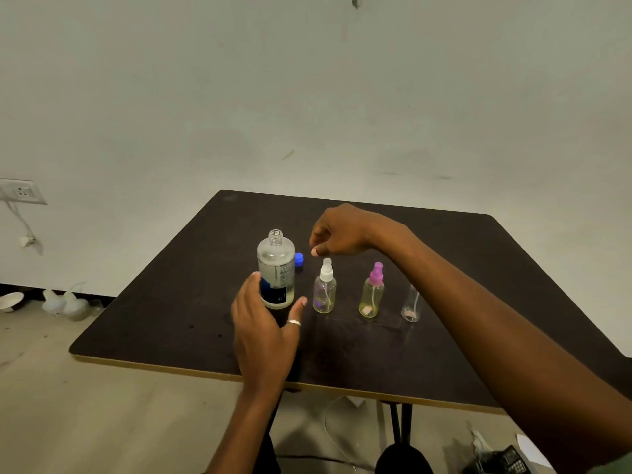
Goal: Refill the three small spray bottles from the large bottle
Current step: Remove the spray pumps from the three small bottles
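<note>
The large clear bottle (276, 268) stands uncapped on the dark table (478, 268), its blue cap (299, 259) lying just behind it. My left hand (265, 323) is spread around the bottle's lower part, fingers straight, not closed on it. To the right stand three small spray bottles: one with a white top (325, 287), one yellowish with a pink top (372, 292), and a clear one (410, 304) partly hidden by my right forearm. My right hand (337, 230) hovers above the white-topped bottle, fingers curled, holding nothing visible.
The table's front edge (307, 384) runs below my left wrist. On the floor at left lie white plastic bottles (65, 304) and a bowl (12, 301). A wall socket (20, 191) is at far left. Dark objects lie on the floor at lower right.
</note>
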